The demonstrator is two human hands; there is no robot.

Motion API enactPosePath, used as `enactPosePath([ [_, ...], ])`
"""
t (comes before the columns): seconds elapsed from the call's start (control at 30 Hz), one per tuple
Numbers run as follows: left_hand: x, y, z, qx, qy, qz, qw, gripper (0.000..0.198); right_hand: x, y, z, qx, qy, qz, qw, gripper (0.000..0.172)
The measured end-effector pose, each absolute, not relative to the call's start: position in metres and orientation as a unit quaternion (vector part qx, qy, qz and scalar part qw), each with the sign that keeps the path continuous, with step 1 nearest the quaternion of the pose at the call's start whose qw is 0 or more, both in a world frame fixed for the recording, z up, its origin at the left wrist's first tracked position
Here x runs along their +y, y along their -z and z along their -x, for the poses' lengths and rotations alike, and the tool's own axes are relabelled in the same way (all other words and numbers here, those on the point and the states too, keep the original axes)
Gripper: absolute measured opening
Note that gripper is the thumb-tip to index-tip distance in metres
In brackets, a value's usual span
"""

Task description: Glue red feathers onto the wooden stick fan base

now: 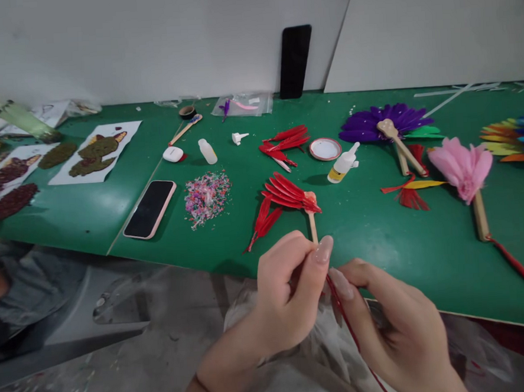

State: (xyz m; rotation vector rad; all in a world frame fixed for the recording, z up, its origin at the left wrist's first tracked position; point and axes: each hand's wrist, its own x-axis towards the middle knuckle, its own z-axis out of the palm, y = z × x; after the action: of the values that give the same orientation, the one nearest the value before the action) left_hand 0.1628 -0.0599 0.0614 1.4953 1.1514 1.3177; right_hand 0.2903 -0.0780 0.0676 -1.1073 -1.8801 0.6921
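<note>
My left hand and my right hand meet just in front of the green table's near edge. Both pinch a thin red feather that runs down between them toward my lap. Just beyond my fingers lies a part-made red feather fan on a wooden stick, its stick end close to my left thumb. Loose red feathers lie to its left, and more red feathers sit farther back.
The green table also carries a glue bottle, a white lid, a confetti pile, a phone, a purple fan, a pink fan, and a multicoloured fan. Another person's sleeve shows at left.
</note>
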Motion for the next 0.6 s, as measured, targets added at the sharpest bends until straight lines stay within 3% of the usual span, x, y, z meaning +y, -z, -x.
enactPosePath([
  [0.6, -0.0666, -0.0563, -0.1669, 0.459, -0.576, -0.549, 0.394, 0.033, -0.0804, -0.0622, -0.2834, -0.735, -0.236, 0.459, 0.440, 0.015],
])
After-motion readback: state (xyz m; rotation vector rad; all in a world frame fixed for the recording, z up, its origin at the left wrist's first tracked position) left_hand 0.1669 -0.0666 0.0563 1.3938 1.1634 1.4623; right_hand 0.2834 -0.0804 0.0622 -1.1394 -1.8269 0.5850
